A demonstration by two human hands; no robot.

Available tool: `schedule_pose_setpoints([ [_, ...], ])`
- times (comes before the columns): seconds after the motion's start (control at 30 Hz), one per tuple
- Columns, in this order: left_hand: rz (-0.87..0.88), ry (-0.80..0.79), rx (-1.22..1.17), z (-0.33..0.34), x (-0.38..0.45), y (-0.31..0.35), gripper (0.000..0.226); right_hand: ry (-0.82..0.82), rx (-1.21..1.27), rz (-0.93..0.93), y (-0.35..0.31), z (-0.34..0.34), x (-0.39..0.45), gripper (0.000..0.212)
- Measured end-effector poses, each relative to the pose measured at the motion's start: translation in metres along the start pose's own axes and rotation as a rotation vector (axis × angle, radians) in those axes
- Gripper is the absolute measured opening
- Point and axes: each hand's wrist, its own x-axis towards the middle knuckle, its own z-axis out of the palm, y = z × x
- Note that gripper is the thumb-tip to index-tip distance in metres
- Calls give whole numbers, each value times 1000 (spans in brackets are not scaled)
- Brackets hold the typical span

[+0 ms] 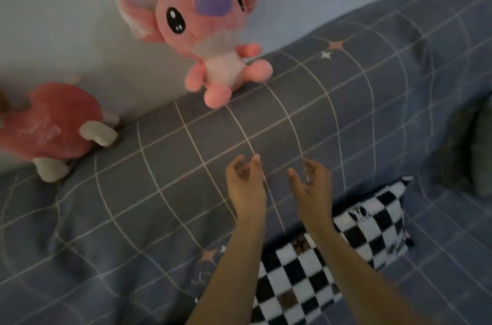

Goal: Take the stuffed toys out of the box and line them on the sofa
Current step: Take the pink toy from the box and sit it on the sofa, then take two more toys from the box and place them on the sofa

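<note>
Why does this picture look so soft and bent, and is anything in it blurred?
In the head view, light is dim and bluish, with no glare. The red stuffed toy at the left edge is smeared, its print unreadable; the pink stuffed toy is soft but clearer. The wide lens bows the sofa cover's grid lines. Both the left hand and right hand look fairly sharp.

Both empty hands, left hand and right hand, hover below the pink toy atop the sofa.
</note>
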Motion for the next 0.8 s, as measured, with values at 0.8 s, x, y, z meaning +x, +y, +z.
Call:
schedule_pose_setpoints([
  [0.8,-472,-1214,681,-32,-413,-312,18,700,-303,887,257,-269,-438,33],
])
